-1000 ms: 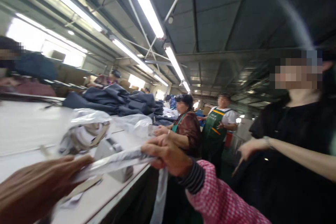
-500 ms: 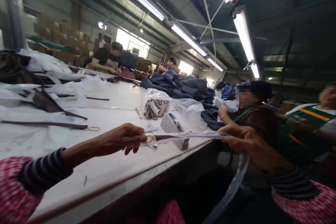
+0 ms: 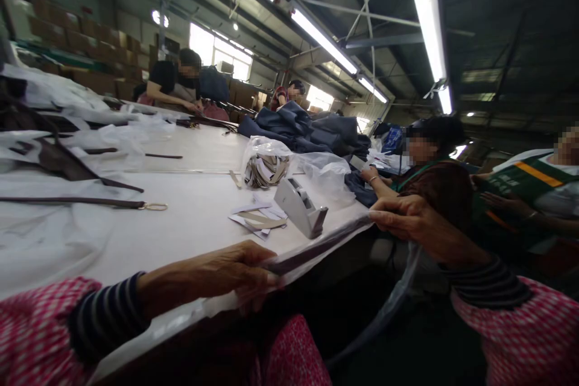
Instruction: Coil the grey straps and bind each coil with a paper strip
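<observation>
My left hand (image 3: 230, 274) is closed on one end of a long dark strap in a clear plastic sleeve (image 3: 316, 247), at the near edge of the white table (image 3: 181, 235). My right hand (image 3: 407, 223) pinches the other end out past the table edge, holding it taut. The loose end of the clear sleeve (image 3: 389, 307) hangs down from my right hand. Just beyond the strap stands a grey tape dispenser (image 3: 301, 208), with paper slips (image 3: 257, 220) beside it.
A clear bag of folded straps (image 3: 265, 166) and a heap of dark blue cloth (image 3: 307, 132) lie further along. Brown straps (image 3: 81, 200) with metal rings lie on white sheets at left. Several other people work around the table; cardboard boxes (image 3: 90, 45) line the back wall.
The view has swung left and down onto the table. Both my hands have lowered the sleeved strap toward the near table edge, my left hand coming back toward me.
</observation>
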Tool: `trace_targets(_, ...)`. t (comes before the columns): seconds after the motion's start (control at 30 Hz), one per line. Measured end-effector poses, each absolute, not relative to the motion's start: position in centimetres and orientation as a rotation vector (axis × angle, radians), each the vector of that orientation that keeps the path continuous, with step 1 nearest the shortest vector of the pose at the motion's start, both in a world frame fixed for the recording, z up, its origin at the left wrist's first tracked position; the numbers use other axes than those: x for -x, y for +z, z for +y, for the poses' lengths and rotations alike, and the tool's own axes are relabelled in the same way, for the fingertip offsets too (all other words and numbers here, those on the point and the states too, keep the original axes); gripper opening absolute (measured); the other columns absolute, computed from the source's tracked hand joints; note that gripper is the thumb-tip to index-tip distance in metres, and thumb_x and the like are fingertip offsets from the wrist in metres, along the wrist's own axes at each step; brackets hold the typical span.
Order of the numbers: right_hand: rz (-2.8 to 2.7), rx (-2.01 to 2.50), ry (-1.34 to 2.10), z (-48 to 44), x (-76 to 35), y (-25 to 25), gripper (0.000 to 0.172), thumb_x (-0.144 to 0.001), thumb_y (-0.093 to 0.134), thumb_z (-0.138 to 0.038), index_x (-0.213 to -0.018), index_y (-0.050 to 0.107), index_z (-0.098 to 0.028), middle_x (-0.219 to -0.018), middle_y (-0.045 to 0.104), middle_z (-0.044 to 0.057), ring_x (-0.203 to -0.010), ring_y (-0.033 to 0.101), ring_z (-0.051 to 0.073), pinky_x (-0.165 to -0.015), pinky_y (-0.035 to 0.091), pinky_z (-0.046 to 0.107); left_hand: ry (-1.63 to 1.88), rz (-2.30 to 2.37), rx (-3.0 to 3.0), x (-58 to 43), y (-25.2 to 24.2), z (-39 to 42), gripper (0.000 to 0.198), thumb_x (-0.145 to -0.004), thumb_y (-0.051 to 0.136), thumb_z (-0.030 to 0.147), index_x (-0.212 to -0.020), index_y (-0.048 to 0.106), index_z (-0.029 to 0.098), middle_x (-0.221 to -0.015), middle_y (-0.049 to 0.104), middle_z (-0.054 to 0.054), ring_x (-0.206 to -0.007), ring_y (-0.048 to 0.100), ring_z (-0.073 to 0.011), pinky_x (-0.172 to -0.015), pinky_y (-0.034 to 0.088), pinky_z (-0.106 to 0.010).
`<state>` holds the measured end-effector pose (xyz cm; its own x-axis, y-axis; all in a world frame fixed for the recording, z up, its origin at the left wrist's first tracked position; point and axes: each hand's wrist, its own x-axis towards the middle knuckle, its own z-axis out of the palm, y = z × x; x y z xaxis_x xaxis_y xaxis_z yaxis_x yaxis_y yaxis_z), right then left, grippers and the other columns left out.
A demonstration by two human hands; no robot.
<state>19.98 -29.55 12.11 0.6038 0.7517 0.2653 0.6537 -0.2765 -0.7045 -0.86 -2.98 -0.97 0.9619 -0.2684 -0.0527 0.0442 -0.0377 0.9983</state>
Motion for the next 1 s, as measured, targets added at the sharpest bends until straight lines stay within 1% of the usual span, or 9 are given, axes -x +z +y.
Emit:
trace_targets(0.13,-1.090,2.006,0.307,-30.1,-20.9,11.1,0.039,-0.080,0.080,-0.052,-0.069,0.070,-0.016,-0.064,0.053,0.003,-0.054,0.040,0.010,-0.045,0.025,0.023,-0.242,-0.139,-1.575,0.7,-1.1,-4.0,0.027,-0.091,0.068,0.043,-0.095,0.066,0.016,-0.073,0.064,-0.002,-0.057,0.052,-0.0113,-0.054,0.039,-0.020)
trace_targets(0.23,-1.043,2.001,0.419,-30.5,-21.7,10.3,0.039,-0.083,0.076,-0.054,-0.076,0.068,-0.016,-0.065,0.047,0.000,-0.054,0.034,0.008,-0.047,0.019,0.024,-0.171,-0.099,-1.528,0.4,-1.0,-4.3,0.036,-0.092,0.066,0.051,-0.089,0.064,0.015,-0.063,0.047,0.004,-0.053,0.036,-0.0078,-0.047,0.026,-0.018)
trace_targets(0.3,-1.051,2.012,0.445,-30.6,-22.1,10.1,0.039,-0.086,0.073,-0.054,-0.077,0.067,-0.016,-0.067,0.047,-0.001,-0.055,0.034,0.008,-0.048,0.019,0.024,-0.141,-0.101,-1.488,0.0,-1.0,-4.2,0.040,-0.093,0.063,0.054,-0.088,0.064,0.015,-0.058,0.036,0.007,-0.049,0.026,-0.0071,-0.045,0.018,-0.020)
trace_targets(0.37,-1.104,2.043,0.449,-30.6,-22.2,10.1,0.040,-0.088,0.070,-0.055,-0.076,0.066,-0.016,-0.066,0.046,-0.001,-0.056,0.034,0.009,-0.049,0.020,0.024,-0.135,-0.107,-1.490,-0.4,-1.0,-4.1,0.041,-0.093,0.064,0.055,-0.086,0.064,0.014,-0.053,0.034,0.008,-0.047,0.025,-0.0072,-0.044,0.016,-0.021)
trace_targets(0.53,-1.298,2.109,0.391,-30.0,-22.4,10.8,0.041,-0.090,0.066,-0.056,-0.079,0.070,-0.016,-0.068,0.053,0.000,-0.063,0.044,0.013,-0.056,0.032,0.026,-0.089,-0.092,-1.644,-0.5,-1.1,-3.3,0.048,-0.091,0.062,0.062,-0.086,0.065,0.014,-0.059,0.047,0.004,-0.051,0.036,-0.0090,-0.047,0.026,-0.021)
trace_targets(0.63,-1.373,2.043,0.354,-29.7,-23.1,11.0,0.037,-0.091,0.067,-0.051,-0.081,0.073,-0.017,-0.090,0.062,0.004,-0.083,0.053,0.017,-0.072,0.041,0.027,-0.149,-0.120,-1.675,-0.2,-1.0,-2.7,0.045,-0.092,0.063,0.058,-0.088,0.068,0.014,-0.069,0.058,-0.001,-0.060,0.049,-0.0112,-0.055,0.038,-0.020)
trace_targets(0.7,-1.389,1.987,0.385,-29.5,-23.7,10.8,0.034,-0.090,0.068,-0.049,-0.083,0.074,-0.016,-0.101,0.063,0.005,-0.091,0.055,0.018,-0.078,0.042,0.028,-0.254,-0.156,-1.610,0.2,-0.7,-2.6,0.040,-0.092,0.066,0.054,-0.090,0.070,0.014,-0.070,0.063,-0.003,-0.059,0.054,-0.0123,-0.055,0.042,-0.020)
trace_targets(0.87,-1.289,1.916,0.600,-28.2,-23.0,7.7,0.036,-0.087,0.072,-0.049,-0.085,0.073,-0.013,-0.075,0.059,0.000,-0.072,0.050,0.013,-0.068,0.037,0.025,-0.333,-0.253,-1.262,1.9,1.7,-3.9,0.034,-0.092,0.067,0.046,-0.096,0.073,0.013,-0.073,0.070,-0.009,-0.047,0.054,-0.0102,-0.048,0.042,-0.019)
trace_targets(1.0,-1.191,1.627,0.756,-25.6,-19.0,2.1,0.042,-0.084,0.074,-0.053,-0.084,0.068,-0.012,-0.075,0.063,0.002,-0.069,0.053,0.012,-0.066,0.039,0.024,-0.027,-0.231,-1.109,2.5,4.1,-4.9,0.029,-0.095,0.066,0.042,-0.097,0.072,0.014,-0.062,0.065,-0.006,-0.045,0.052,-0.0097,-0.047,0.043,-0.018)
